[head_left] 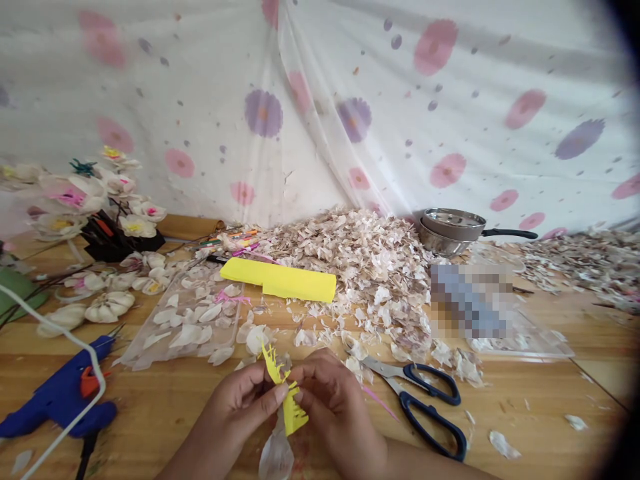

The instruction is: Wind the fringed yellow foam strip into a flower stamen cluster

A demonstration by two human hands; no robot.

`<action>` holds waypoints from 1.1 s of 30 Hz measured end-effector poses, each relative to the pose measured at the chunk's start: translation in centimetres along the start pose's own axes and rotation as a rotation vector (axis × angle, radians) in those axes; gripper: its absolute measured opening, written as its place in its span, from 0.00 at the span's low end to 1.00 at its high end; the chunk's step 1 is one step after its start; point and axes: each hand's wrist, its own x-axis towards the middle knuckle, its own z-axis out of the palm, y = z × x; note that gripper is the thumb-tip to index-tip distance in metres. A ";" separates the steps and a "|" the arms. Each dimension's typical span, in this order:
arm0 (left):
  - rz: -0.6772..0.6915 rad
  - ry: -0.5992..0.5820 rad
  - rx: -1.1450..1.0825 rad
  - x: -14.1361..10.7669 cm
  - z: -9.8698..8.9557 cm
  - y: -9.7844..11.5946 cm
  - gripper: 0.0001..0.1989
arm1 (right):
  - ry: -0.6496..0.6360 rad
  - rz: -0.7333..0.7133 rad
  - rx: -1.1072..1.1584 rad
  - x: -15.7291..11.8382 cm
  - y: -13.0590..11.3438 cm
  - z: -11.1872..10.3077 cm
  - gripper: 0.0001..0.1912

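Fringed yellow paper stood pinched at the near side of the wooden counter. The left hand and right hand were close together, with fingers and thumbs clamped on it, which kept its cut teeth raised and spread. A pale petal hung below the hands; whether it was held or joined to the paper could not be told. Scissors with dark blue handles lay just beside the right hand, seemingly put down within easy reach. A blue glue gun rested further left, its white cord looping over the counter. Beyond the hands lay a folded yellow paper strip, apparently kept handy as stock. A clear plastic tray held white petals and a few pink scraps, keeping them apart from a large heap of loose petals. White artificial flowers rose from a black holder. Two stacked metal pans sat behind the heap, before a flowered sheet.
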 end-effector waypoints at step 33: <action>0.769 -0.072 0.818 -1.4 -0.5 1.3 0.10 | -0.143 0.277 0.423 -0.4 0.1 0.5 0.23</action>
